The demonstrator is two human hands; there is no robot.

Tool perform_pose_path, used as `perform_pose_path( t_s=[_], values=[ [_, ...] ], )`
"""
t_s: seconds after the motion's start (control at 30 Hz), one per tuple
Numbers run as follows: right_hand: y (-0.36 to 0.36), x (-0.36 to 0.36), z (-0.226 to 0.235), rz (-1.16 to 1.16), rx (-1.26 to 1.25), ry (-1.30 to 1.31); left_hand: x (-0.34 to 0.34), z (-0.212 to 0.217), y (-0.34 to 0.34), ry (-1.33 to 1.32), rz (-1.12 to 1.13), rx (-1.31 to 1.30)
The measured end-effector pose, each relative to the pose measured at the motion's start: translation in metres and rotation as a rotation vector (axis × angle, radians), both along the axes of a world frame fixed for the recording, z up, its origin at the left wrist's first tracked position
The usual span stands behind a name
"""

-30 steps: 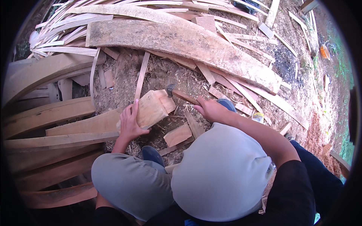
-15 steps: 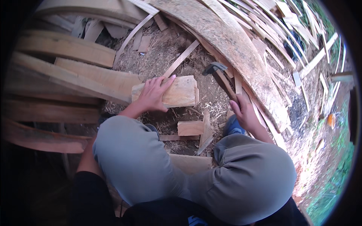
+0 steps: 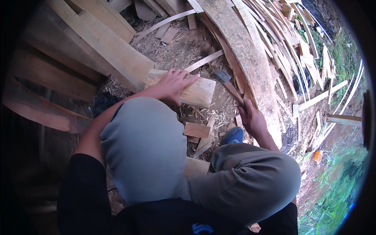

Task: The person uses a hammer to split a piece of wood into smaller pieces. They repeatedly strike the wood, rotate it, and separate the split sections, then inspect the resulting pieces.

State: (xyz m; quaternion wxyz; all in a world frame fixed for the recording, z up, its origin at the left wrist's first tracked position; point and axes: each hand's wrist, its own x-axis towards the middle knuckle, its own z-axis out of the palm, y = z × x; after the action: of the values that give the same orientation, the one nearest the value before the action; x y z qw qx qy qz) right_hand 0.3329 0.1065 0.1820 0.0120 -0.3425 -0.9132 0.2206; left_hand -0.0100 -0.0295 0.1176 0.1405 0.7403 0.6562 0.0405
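My left hand [image 3: 175,86] lies across a thick wooden block [image 3: 201,92], thumb on the near side and fingers spread over the top. The block sits beside the end of a long pale beam [image 3: 113,51]. To the right of it, my right hand [image 3: 252,120] is closed around the wooden handle of a hammer [image 3: 232,91]. The hammer's dark metal head is raised near the block's right end and stays apart from it. Below the block, a smaller wood piece [image 3: 197,129] and a thin offcut [image 3: 206,139] lie on the ground.
A long curved slab [image 3: 250,55] with a rough face runs along the right. Past it are piled thin wood strips [image 3: 282,43] and an orange object [image 3: 317,156]. Stacked planks [image 3: 58,74] fill the left. Wood chips cover the ground near my blue shoe [image 3: 233,136].
The view has turned, so the scene appears rotated. My left hand is still on the block, and my right hand still grips the hammer near the block's right end.
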Motion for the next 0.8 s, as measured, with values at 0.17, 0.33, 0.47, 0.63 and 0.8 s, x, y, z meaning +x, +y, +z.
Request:
perform_pose_path(
  t_s=[0.17,0.33,0.47,0.63,0.8],
  values=[
    [0.001,-0.005,-0.008,0.034,0.009,-0.024,-0.004,-0.002,-0.004,-0.013,-0.019,0.014],
    [0.001,0.003,-0.022,0.078,0.014,-0.086,-0.004,-0.008,-0.001,0.010,-0.022,0.051],
    [0.007,-0.005,-0.006,0.075,0.037,0.031,-0.008,-0.009,-0.001,-0.004,-0.030,0.015],
    [0.007,-0.025,0.052,0.080,0.194,0.540,-0.013,-0.008,-0.002,0.009,-0.036,-0.028],
    [-0.012,0.008,-0.040,0.031,-0.032,-0.161,-0.003,-0.012,0.006,0.006,-0.051,0.000]
  ],
)
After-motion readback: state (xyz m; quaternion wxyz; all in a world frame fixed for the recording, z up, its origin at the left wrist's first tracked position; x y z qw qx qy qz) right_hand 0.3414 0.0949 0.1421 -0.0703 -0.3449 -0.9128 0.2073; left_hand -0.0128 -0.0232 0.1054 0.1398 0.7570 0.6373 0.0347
